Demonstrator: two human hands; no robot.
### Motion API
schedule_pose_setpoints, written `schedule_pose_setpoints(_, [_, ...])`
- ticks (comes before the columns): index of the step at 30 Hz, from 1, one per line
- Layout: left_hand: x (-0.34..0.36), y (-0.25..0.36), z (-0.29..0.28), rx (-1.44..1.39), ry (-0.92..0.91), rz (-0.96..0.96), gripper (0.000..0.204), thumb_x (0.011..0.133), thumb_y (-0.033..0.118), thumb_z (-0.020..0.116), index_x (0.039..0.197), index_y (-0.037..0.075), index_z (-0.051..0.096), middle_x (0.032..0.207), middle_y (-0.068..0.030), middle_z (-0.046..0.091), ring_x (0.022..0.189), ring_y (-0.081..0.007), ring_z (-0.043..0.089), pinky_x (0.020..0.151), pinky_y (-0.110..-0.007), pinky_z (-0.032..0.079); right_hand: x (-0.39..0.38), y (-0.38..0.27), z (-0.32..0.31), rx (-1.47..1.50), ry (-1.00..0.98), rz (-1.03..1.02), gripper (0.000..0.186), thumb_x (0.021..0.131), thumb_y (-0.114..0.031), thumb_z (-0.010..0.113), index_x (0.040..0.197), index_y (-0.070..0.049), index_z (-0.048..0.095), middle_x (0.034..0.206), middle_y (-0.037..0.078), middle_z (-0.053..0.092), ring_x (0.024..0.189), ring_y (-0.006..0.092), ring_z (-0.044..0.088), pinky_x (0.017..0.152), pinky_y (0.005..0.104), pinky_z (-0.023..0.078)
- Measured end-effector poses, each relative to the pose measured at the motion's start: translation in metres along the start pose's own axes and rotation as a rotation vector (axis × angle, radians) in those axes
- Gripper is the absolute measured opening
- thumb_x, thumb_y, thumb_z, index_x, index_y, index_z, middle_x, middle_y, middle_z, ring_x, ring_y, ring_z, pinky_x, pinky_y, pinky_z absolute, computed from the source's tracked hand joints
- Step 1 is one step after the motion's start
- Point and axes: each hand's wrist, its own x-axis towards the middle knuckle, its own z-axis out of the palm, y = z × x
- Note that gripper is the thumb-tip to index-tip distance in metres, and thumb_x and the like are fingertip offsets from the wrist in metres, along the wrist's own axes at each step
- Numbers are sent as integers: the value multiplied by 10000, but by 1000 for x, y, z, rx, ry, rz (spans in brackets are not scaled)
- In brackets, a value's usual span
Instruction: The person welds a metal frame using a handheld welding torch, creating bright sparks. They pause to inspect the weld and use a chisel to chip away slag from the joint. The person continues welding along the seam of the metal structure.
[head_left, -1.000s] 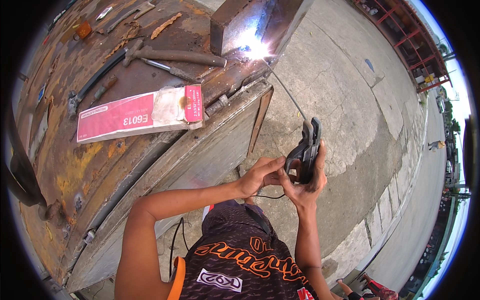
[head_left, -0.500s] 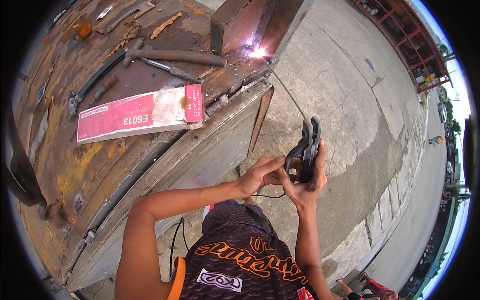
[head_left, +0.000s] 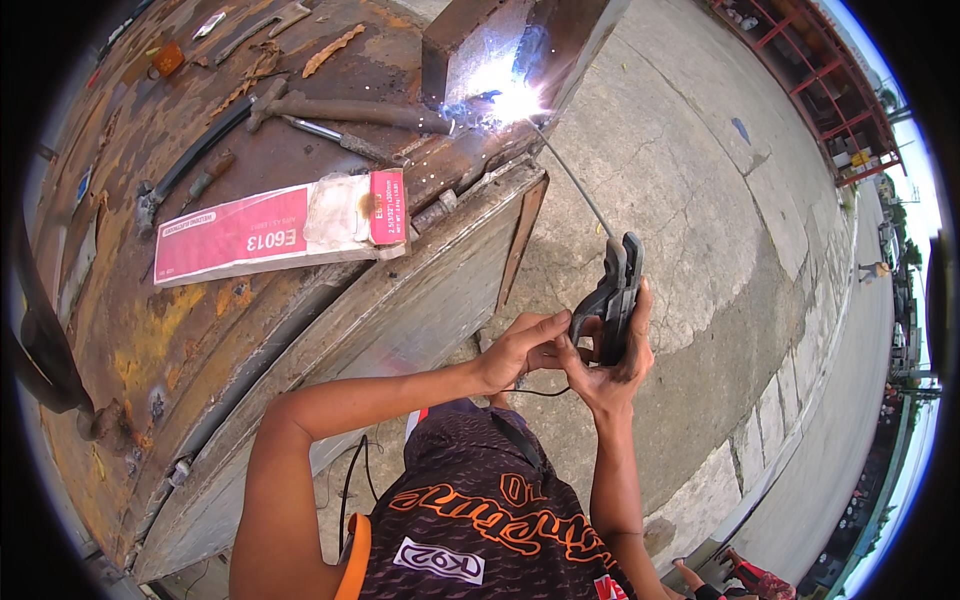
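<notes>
The right hand (head_left: 608, 384), at four o'clock of the view's centre, has its fingers clamped around a black, two-armed electrode holder (head_left: 622, 300); part of that grip is hidden behind the tool's body. The left hand (head_left: 525, 345) meets it at the holder's eight o'clock, thumb laid along the fingers; their tips vanish behind the right hand, so I cannot tell whether they pinch anything or merely touch. From the holder a thin, straight grey metal rod (head_left: 575, 185) runs toward eleven o'clock, its far tip lost in a white-blue glare (head_left: 518, 100) that also washes out the foot of a rusty brown steel beam (head_left: 575, 50). The beam, at twelve o'clock, is cut off by the upper edge. At ten o'clock a long pink-and-white cardboard box (head_left: 240, 235) lies on a rust-patched metal table (head_left: 150, 340), its front-end surface torn and stained. At eleven o'clock rests a hammer with a brown handle (head_left: 360, 112), and a curved black strap-like thing (head_left: 45, 350) at nine o'clock fades into the lens's dark rim, too incomplete to identify. A thin black cable (head_left: 540, 393) passes below the hands, its upper end hidden behind them.
</notes>
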Motion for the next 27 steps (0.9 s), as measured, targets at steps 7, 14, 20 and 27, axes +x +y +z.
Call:
schedule_pose_setpoints(7, [0, 2, 2, -7, 2, 4, 586, 1044, 492, 453, 1292, -29, 554, 1015, -87, 648, 976, -160, 682, 925, -329, 562, 1, -1, 1, 4, -3, -14, 1012, 689, -151, 874, 1514, 51, 322, 897, 115, 697, 740, 168, 705, 635, 282, 558])
schedule_pose_setpoints(14, [0, 3, 1, 8, -31, 6, 589, 1047, 486, 447, 1315, -30, 539, 1035, -95, 648, 1004, -169, 680, 940, -338, 558, 1, 1, 0, -9, -3, -18, 1012, 691, -153, 873, 1514, 51, 321, 906, 119, 692, 743, 170, 703, 638, 285, 558])
schedule_pose_setpoints(20, [0, 3, 1, -2, -10, 2, 591, 1048, 489, 444, 1321, -27, 537, 1052, -94, 640, 1015, -169, 677, 945, -342, 556, 1, 2, 1, -16, -2, -15, 1011, 694, -157, 872, 1517, 47, 320, 918, 122, 687, 755, 173, 703, 632, 286, 557])
schedule_pose_setpoints(27, [0, 4, -5, 71, -78, -34, 707, 1045, 515, 392, 1446, -67, 395, 1392, -222, 541, 1256, -358, 583, 1057, -451, 481, 1, 3, 2, 19, -4, 1, 1016, 691, -159, 875, 1516, 51, 320, 924, 125, 690, 755, 173, 705, 635, 281, 561])
